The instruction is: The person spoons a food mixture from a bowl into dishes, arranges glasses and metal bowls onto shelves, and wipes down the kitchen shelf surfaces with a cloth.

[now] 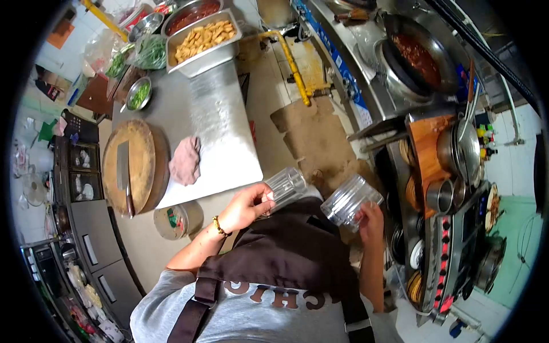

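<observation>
In front of the apron, the left hand is closed around the near end of a clear cup, and the right hand grips a clear jar by its near side. Both are tilted and held apart, short of the desk. Such smooth walls probably slip easily, so a firm but light grip, fingers off the rims, seems best; keeping a gap between the two should avoid a knock. Beyond, a crumpled cloth lies beside the round board, which bears a cleaver. Farther off stands a filled tray.
</observation>
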Action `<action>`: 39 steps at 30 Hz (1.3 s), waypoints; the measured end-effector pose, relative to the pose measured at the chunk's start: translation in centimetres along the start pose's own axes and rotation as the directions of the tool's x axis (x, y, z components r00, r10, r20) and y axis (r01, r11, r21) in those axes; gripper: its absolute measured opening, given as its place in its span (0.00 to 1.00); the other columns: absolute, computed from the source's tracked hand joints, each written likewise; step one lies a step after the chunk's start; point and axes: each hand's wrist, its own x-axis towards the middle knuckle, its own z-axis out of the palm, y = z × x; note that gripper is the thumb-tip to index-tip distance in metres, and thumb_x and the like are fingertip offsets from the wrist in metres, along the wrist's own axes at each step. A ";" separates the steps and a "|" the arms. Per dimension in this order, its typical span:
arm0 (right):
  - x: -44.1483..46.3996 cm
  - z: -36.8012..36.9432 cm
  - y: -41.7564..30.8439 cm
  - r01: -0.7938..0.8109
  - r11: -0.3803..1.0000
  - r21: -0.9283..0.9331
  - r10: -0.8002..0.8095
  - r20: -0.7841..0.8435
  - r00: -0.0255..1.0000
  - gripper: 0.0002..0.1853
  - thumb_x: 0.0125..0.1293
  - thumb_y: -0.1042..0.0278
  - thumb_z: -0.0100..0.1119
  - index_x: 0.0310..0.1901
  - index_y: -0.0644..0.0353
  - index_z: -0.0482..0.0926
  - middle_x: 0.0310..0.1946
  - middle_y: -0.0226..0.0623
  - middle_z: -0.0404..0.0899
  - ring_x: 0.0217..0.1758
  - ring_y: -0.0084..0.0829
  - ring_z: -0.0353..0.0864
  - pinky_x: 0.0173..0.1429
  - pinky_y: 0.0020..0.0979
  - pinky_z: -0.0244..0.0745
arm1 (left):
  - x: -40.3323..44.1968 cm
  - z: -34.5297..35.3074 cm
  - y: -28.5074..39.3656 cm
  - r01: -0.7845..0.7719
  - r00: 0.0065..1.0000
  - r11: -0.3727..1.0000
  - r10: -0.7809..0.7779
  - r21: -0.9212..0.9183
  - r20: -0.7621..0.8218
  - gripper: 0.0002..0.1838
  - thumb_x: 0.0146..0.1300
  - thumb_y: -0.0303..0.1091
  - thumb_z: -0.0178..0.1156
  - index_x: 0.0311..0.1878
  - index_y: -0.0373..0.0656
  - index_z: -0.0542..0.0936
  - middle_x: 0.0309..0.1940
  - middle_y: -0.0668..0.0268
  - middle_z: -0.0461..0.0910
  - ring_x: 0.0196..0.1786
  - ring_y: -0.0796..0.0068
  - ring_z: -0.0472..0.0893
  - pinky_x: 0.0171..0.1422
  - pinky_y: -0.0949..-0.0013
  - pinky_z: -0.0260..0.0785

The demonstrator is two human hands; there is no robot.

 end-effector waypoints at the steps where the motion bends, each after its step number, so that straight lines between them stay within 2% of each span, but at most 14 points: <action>1: 1.7 0.1 -0.9 0.031 0.999 -0.009 -0.031 0.015 0.999 0.06 0.57 0.78 0.55 0.27 0.58 0.68 0.21 0.29 0.67 0.23 0.25 0.70 0.29 0.25 0.67 | 2.5 -0.2 0.5 0.031 0.998 0.999 -0.033 0.036 0.058 0.05 0.60 0.22 0.56 0.36 0.38 0.70 0.29 0.74 0.68 0.33 0.84 0.71 0.39 0.79 0.66; 4: 7.9 1.8 -4.9 0.066 0.992 -0.108 -0.062 0.041 0.997 0.07 0.55 0.80 0.54 0.27 0.58 0.68 0.19 0.29 0.69 0.22 0.24 0.70 0.29 0.23 0.67 | 9.9 0.2 1.7 0.000 1.000 0.997 0.001 0.083 -0.007 0.05 0.60 0.22 0.57 0.36 0.39 0.70 0.28 0.74 0.68 0.33 0.86 0.70 0.39 0.79 0.65; 8: 16.2 4.3 -11.5 0.222 0.805 -0.550 -0.002 0.372 0.928 0.07 0.54 0.80 0.55 0.26 0.60 0.67 0.18 0.30 0.71 0.21 0.21 0.71 0.28 0.23 0.66 | 17.0 1.5 6.4 0.066 0.979 0.976 -0.023 0.206 -0.203 0.06 0.58 0.23 0.59 0.34 0.39 0.71 0.28 0.76 0.68 0.35 0.86 0.68 0.41 0.79 0.64; 10: 20.2 6.3 -13.8 0.244 0.787 -0.567 0.069 0.474 0.878 0.08 0.54 0.81 0.56 0.26 0.61 0.66 0.19 0.29 0.71 0.21 0.20 0.72 0.27 0.23 0.66 | 18.5 1.2 9.2 -0.002 0.960 0.963 0.077 0.268 -0.270 0.06 0.58 0.24 0.59 0.33 0.39 0.71 0.28 0.77 0.68 0.34 0.86 0.68 0.40 0.80 0.64; 12: 23.8 9.6 -15.8 0.260 0.768 -0.586 0.132 0.542 0.830 0.09 0.54 0.81 0.57 0.27 0.60 0.66 0.20 0.28 0.70 0.21 0.19 0.71 0.26 0.22 0.66 | 19.7 -0.1 11.1 -0.070 0.912 0.968 0.160 0.241 -0.377 0.06 0.58 0.24 0.59 0.33 0.39 0.71 0.28 0.76 0.69 0.33 0.87 0.68 0.38 0.81 0.64; 17: 32.8 19.2 -17.7 0.350 0.657 -0.667 0.282 0.649 0.707 0.10 0.57 0.77 0.59 0.28 0.60 0.65 0.20 0.25 0.66 0.23 0.16 0.68 0.24 0.21 0.67 | 21.2 -5.5 15.7 -0.203 0.842 0.967 0.091 -0.156 -0.531 0.06 0.58 0.26 0.60 0.30 0.41 0.72 0.25 0.73 0.73 0.30 0.84 0.72 0.35 0.79 0.66; 20: 38.7 25.3 -18.5 0.515 0.540 -0.666 0.265 0.715 0.647 0.10 0.57 0.76 0.59 0.28 0.60 0.65 0.19 0.24 0.65 0.23 0.15 0.67 0.23 0.22 0.63 | 23.7 -9.7 16.9 -0.338 0.760 0.928 0.172 -0.156 -0.626 0.09 0.58 0.29 0.59 0.27 0.42 0.69 0.22 0.69 0.71 0.26 0.81 0.69 0.30 0.77 0.63; 21: 40.0 28.2 -19.3 0.419 0.612 -0.671 0.309 0.691 0.654 0.10 0.56 0.76 0.60 0.27 0.60 0.66 0.18 0.24 0.65 0.22 0.14 0.64 0.23 0.22 0.60 | 24.7 -11.3 17.2 -0.405 0.735 0.900 0.217 -0.159 -0.642 0.10 0.58 0.30 0.59 0.26 0.42 0.68 0.22 0.69 0.71 0.25 0.81 0.69 0.29 0.77 0.62; 24: 47.4 34.7 -19.9 0.569 0.595 -0.567 0.241 0.802 0.547 0.11 0.57 0.79 0.59 0.26 0.58 0.64 0.18 0.21 0.62 0.19 0.12 0.61 0.22 0.18 0.57 | 28.7 -16.9 17.7 -0.607 0.634 0.780 0.357 -0.155 -0.686 0.14 0.59 0.36 0.60 0.25 0.43 0.65 0.18 0.71 0.66 0.21 0.81 0.63 0.25 0.76 0.56; 28: 51.6 47.3 -24.7 0.770 0.265 -0.580 0.148 0.814 0.562 0.13 0.52 0.72 0.63 0.22 0.59 0.66 0.17 0.24 0.64 0.21 0.19 0.62 0.27 0.24 0.61 | 32.2 -23.0 20.2 -0.702 0.532 0.700 0.389 -0.134 -0.752 0.17 0.58 0.40 0.61 0.25 0.44 0.64 0.16 0.73 0.62 0.19 0.82 0.60 0.23 0.76 0.53; 30: 55.0 53.3 -26.7 0.875 0.275 -0.398 0.066 0.916 0.396 0.11 0.51 0.71 0.62 0.21 0.57 0.67 0.19 0.25 0.65 0.23 0.19 0.64 0.30 0.23 0.63 | 32.9 -25.2 21.1 -0.728 0.464 0.673 0.344 -0.130 -0.817 0.17 0.58 0.41 0.61 0.25 0.45 0.64 0.15 0.74 0.61 0.18 0.82 0.59 0.23 0.76 0.52; 32: 57.1 59.0 -29.0 0.789 0.339 -0.513 0.076 0.851 0.520 0.10 0.51 0.71 0.63 0.23 0.55 0.68 0.20 0.23 0.65 0.24 0.17 0.64 0.30 0.22 0.62 | 33.8 -26.8 21.5 -0.793 0.359 0.602 0.344 -0.090 -0.868 0.17 0.58 0.41 0.60 0.25 0.46 0.63 0.15 0.74 0.60 0.18 0.82 0.59 0.23 0.76 0.52; 35: 58.9 68.8 -32.1 0.737 0.512 -0.441 0.007 0.860 0.510 0.10 0.56 0.73 0.59 0.24 0.53 0.67 0.17 0.20 0.65 0.19 0.14 0.62 0.23 0.18 0.56 | 34.3 -28.8 21.3 -0.801 0.235 0.598 0.296 -0.012 -0.926 0.17 0.59 0.40 0.60 0.24 0.45 0.63 0.15 0.71 0.63 0.18 0.80 0.62 0.24 0.75 0.54; 39: 63.6 82.5 -35.7 0.783 0.614 -0.099 -0.210 0.936 0.283 0.11 0.58 0.75 0.55 0.23 0.54 0.63 0.14 0.23 0.60 0.15 0.16 0.58 0.22 0.19 0.57 | 35.2 -30.7 22.2 -0.775 0.057 0.622 0.243 0.110 -0.968 0.17 0.60 0.41 0.59 0.25 0.47 0.61 0.15 0.74 0.59 0.18 0.81 0.60 0.22 0.75 0.51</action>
